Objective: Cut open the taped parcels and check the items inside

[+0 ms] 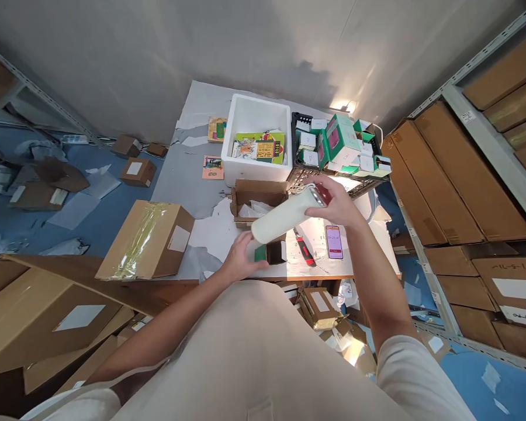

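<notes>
In my right hand (333, 202) is a pale cream cylindrical bottle (284, 216), gripped around its shiny metal-rimmed end. The bottle is tilted, its plain end pointing down to the left. My left hand (241, 257) closes on a small open green-and-white box (277, 252) at the table's front edge. The bottle's lower end hangs just above that hand; whether they touch I cannot tell. Behind the bottle stands an open brown carton (256, 190) with white wrapping inside. A red-and-black utility knife (305, 248) lies to the right of the small box.
A phone (334, 241) lies on the table (170, 175). Farther back stand a white foam box (241, 169) with booklets and a black crate (301, 175) full of green-and-white boxes. A taped carton (146, 240) sits at the left edge. Shelves with cartons (456, 169) line the right.
</notes>
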`<state>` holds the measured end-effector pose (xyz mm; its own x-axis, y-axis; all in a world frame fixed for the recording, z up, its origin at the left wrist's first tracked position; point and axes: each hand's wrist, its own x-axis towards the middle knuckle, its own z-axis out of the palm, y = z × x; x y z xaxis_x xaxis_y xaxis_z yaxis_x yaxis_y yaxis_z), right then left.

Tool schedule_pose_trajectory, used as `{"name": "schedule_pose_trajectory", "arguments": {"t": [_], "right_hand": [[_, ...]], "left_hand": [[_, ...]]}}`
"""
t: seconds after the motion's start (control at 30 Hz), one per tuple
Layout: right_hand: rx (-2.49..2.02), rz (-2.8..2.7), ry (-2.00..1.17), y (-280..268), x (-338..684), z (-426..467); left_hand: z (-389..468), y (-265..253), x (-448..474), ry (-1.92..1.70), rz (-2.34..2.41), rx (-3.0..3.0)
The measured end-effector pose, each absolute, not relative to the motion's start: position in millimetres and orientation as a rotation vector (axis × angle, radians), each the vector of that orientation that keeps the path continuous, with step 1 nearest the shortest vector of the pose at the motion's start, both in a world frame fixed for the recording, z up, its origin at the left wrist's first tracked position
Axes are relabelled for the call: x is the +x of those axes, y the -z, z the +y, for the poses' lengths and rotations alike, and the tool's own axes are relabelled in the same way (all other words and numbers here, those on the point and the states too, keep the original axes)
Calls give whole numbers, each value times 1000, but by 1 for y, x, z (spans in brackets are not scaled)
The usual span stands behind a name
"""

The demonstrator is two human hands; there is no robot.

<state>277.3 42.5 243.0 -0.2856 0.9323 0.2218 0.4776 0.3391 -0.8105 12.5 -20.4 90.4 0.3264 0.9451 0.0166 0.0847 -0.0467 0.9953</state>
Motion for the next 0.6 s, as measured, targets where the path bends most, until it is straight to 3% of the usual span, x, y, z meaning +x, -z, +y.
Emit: {"name": "schedule_pose_trajectory", "arguments": {"t": [0.23,0.43,0.6], "right_hand": [[-1530,-1999,-417,-229,278,-7],[-1637,-1970,-437,-199,276,-32],[-1673,-2100,-331,-210,267,-54]], "left_hand": [[-21,-66,35,-798,948,1845],[-18,-50,32,-776,1010,1774],[-21,-44,29,-771,1081,1742]]}}
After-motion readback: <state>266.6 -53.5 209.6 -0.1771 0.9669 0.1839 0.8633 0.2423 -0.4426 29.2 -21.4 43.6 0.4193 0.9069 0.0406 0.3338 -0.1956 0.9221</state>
